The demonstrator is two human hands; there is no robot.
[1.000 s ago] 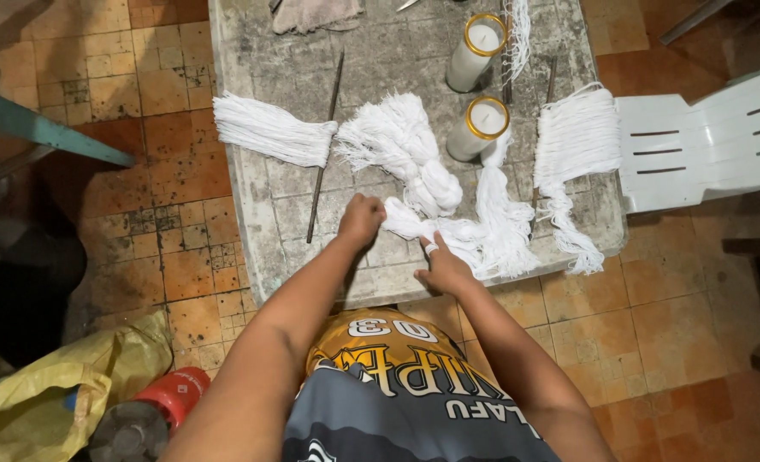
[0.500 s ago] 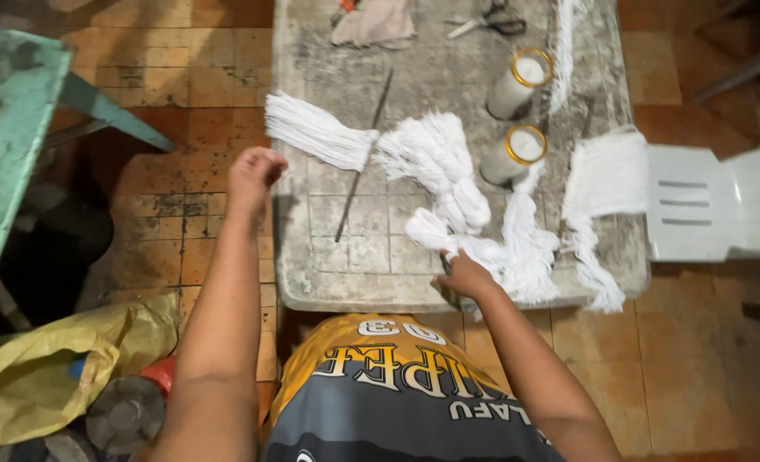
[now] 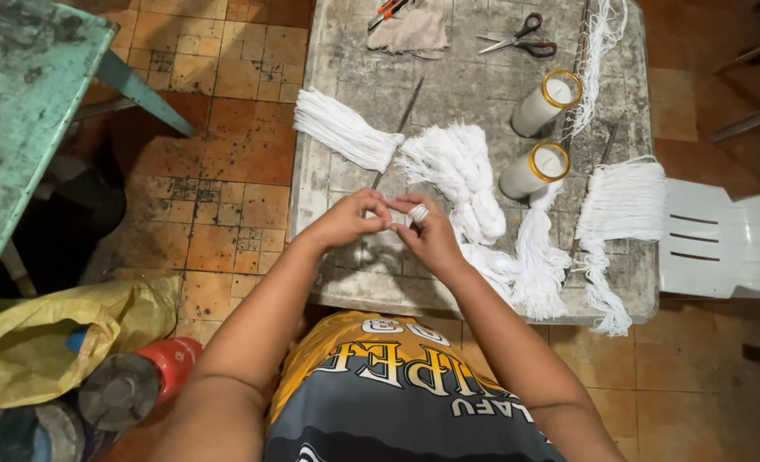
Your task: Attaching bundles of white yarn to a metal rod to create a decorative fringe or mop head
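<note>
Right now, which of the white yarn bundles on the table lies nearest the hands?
The knotted middle bundle, just beyond the right hand. The flat bundle lies farther back-left, and the fringed one at the right edge.

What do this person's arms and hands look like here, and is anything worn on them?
Both arms are bare to the shoulder: no sleeves, gloves, watch or bracelets show. The left hand looks bare. The right hand has something white wrapped around one finger, though whether tape or thread is unclear. The sleeveless shirt is yellow and grey with lettering.
</note>
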